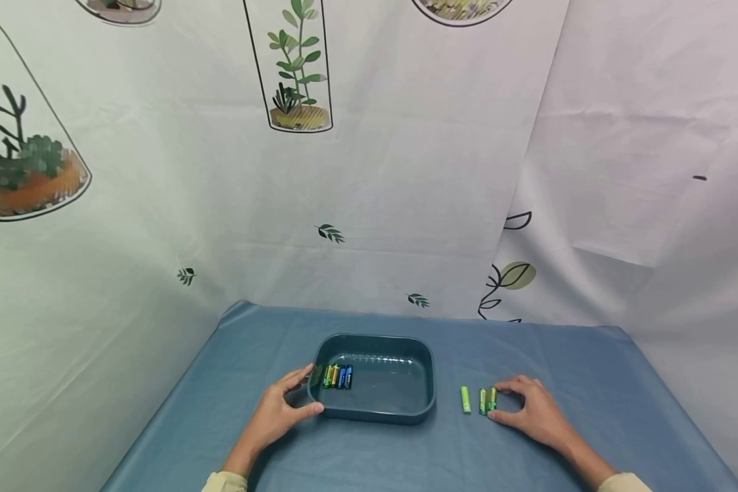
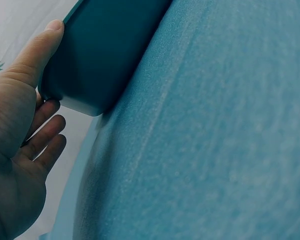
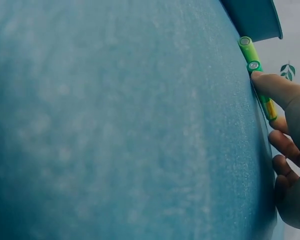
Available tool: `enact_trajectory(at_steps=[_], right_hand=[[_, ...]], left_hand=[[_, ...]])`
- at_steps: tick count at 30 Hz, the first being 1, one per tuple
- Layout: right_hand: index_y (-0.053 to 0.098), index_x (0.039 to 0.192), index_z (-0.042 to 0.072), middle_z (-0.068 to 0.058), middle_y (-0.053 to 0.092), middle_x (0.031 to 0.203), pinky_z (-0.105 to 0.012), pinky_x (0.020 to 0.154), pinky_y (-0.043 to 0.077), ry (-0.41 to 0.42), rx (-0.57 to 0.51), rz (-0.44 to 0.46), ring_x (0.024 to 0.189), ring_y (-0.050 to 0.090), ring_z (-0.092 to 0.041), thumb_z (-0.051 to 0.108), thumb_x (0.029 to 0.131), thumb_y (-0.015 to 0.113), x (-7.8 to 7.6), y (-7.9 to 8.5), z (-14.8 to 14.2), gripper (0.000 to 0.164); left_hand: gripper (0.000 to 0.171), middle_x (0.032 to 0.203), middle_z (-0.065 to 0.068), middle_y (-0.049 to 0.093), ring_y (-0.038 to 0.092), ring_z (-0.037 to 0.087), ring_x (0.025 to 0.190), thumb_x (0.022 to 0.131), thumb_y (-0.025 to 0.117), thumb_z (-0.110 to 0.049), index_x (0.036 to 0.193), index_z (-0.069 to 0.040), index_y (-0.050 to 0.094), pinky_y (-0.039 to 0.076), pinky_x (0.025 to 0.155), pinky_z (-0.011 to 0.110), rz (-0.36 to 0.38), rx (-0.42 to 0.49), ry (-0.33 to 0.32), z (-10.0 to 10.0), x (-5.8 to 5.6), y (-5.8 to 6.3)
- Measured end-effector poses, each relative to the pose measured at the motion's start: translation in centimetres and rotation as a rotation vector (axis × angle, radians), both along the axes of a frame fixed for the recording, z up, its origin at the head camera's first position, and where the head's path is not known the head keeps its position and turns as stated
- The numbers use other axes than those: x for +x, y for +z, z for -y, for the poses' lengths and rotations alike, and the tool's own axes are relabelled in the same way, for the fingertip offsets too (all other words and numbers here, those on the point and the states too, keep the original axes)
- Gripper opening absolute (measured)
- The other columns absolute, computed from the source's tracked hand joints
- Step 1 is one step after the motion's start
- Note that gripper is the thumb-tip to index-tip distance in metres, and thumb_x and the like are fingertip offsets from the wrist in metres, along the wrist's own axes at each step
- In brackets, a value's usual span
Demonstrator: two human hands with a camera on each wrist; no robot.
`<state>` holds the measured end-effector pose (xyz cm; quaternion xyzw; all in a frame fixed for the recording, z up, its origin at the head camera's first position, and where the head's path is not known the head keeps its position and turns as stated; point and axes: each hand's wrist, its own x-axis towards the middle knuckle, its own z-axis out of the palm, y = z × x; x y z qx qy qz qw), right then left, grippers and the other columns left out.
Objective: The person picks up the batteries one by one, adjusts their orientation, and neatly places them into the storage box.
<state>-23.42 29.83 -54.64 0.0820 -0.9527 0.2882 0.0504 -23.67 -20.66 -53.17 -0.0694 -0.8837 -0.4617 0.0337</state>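
Observation:
A dark teal rectangular tray [image 1: 378, 414] stands on the table, and my left hand [image 1: 277, 410] holds its left end, thumb at the front corner and fingers along the left side. Inside the tray, at its left, several small batteries [image 1: 338, 376] lie side by side, some green and yellow, others blue. Right of the tray, my right hand [image 1: 538, 413] pinches a green-and-yellow battery [image 1: 493, 398] end to end between thumb and index finger. Close to its left lies a similar battery [image 1: 482, 402], and farther left a lime-green battery [image 1: 465, 400].
Blue cloth [image 1: 369, 458] covers the table. White fabric [image 1: 393, 178] printed with plants and leaves hangs behind it and at both sides.

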Motion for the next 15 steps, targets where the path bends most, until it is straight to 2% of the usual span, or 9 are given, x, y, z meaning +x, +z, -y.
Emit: enact_trajectory(at_steps=[6,15], right_hand=[[0.077,0.113,0.015,0.005,0.071,0.103,-0.054,0.089,0.052,0.005,-0.033,-0.031,0.102,0.064,-0.023,0.052,0.071,0.090,-0.1,0.2,-0.3,0.057],[0.077,0.113,0.016,0.004,0.070,0.101,-0.042,0.077,0.054,-0.025,-0.048,-0.009,0.093,0.064,-0.016,0.050,0.071,0.091,-0.4,1.5,-0.5,0.056]], left_hand=[[0.082,0.147,0.012,0.056,0.059,0.031,0.128,0.076,0.091,-0.038,0.148,-0.017,0.057,0.046,0.106,0.057,-0.003,0.000,0.000,0.0,0.0,0.0],[0.082,0.148,0.012,0.055,0.058,0.032,0.128,0.076,0.092,-0.037,0.148,-0.017,0.057,0.047,0.106,0.057,0.000,-0.008,0.001,0.0,0.0,0.0]])
